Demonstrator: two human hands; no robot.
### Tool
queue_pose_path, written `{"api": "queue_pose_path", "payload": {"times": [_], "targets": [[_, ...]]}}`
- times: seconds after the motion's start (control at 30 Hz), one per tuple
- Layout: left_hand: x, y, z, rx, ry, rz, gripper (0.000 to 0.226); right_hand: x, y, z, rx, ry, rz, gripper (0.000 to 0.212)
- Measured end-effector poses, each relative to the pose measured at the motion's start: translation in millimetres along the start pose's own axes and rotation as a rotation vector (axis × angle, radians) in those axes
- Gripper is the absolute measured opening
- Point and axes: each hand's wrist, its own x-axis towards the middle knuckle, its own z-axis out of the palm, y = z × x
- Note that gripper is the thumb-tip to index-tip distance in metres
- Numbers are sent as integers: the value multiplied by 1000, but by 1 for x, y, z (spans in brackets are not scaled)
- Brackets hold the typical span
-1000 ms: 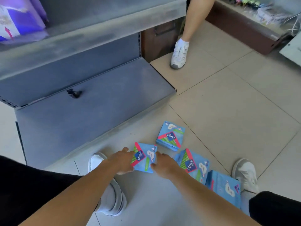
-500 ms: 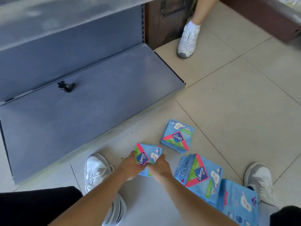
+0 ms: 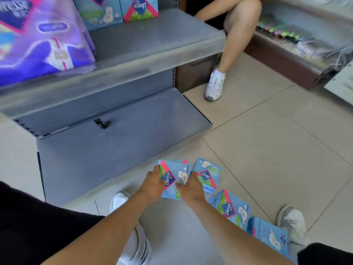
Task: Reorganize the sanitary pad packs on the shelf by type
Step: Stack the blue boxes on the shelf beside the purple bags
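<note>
I see a pale beige tiled floor (image 3: 267, 159) carrying three light-blue plastic pad packs with red-and-green corners. Taking the grey metal bottom shelf (image 3: 118, 150) as my landmark: one blue pack (image 3: 208, 174) lies just off its front edge, a second (image 3: 232, 209) farther out from it, a third (image 3: 269, 236) farthest. On the bottom shelf itself lies only a small black clip (image 3: 101, 123), near its back. Above it, the grey upper shelf (image 3: 152, 41) bears a large purple pack (image 3: 42, 39) and two blue boxes (image 3: 122, 8) behind.

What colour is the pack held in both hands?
Light blue with a pink-edged, green-striped corner, on the held pack; the head view shows it.
</note>
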Motion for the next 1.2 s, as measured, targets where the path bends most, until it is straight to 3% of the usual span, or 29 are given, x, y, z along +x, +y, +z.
{"api": "queue_pose_path", "payload": {"times": [0.13, 0.27, 0.3, 0.37, 0.57, 0.67, 0.9, 1.2], "targets": [[-44, 29, -29, -167, 52, 179, 38, -26, -39, -31, -25, 59, -93, 27], [-80, 60, -59, -441, 97, 177, 72, -60, -66, -65, 104, 59, -156, 32], [-89, 69, -69, -568, 80, 145, 72, -69, -72, -75, 139, 56, -179, 32], [-105, 86, -88, -705, 52, 124, 45, -82, -81, -92, 198, 42, -224, 31], [-159, 116, -139, -682, 27, 194, 29, -118, -114, -135, 344, -94, -345, 30], [-181, 126, -173, -538, -1, 291, 27, -137, -143, -159, 379, -176, -408, 33], [-223, 184, -275, -410, 198, 433, 31, -166, -233, -234, 377, -176, -586, 29], [-234, 266, -375, -335, 422, 507, 37, -142, -329, -304, 393, -127, -686, 52]]}}
